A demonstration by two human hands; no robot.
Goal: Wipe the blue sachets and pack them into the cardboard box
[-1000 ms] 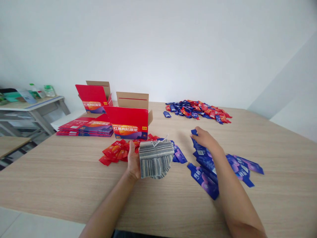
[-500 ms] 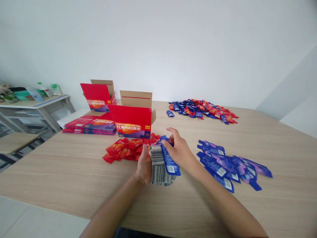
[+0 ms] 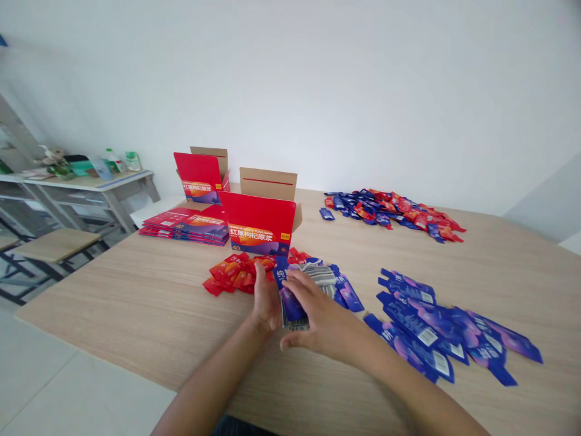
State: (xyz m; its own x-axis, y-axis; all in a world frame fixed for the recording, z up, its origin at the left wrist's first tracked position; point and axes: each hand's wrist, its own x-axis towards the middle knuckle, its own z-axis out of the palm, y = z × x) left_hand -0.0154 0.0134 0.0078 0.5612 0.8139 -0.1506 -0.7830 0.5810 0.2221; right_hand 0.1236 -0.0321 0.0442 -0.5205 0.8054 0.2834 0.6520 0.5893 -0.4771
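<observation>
My left hand [image 3: 267, 300] is cupped around the left side of a striped cloth [image 3: 322, 277], its thumb raised along the edge. On the cloth lies a flat blue-purple sachet [image 3: 290, 306] with white lettering near its top. My right hand [image 3: 318, 312] reaches across from the right. Its fingers lie stretched over the sachet, and the thumb sticks out apart below. Just beyond my hands is a heap of red sachets [image 3: 233, 270]. More blue sachets [image 3: 348, 293] show at the cloth's right side. Part of the cloth is hidden under my right hand.
Two open red cartons, a nearer one [image 3: 258, 218] and a farther one [image 3: 200, 175], stand at the back left. Flattened cartons [image 3: 186, 224] are stacked beside them. A mixed sachet pile [image 3: 394, 212] lies near the wall, and loose blue sachets [image 3: 431, 321] spread on the right.
My right fingers have moved down over the sachet, which now shows its purple printed front instead of the barcode side. The cloth has shifted right, and the view has turned left.
</observation>
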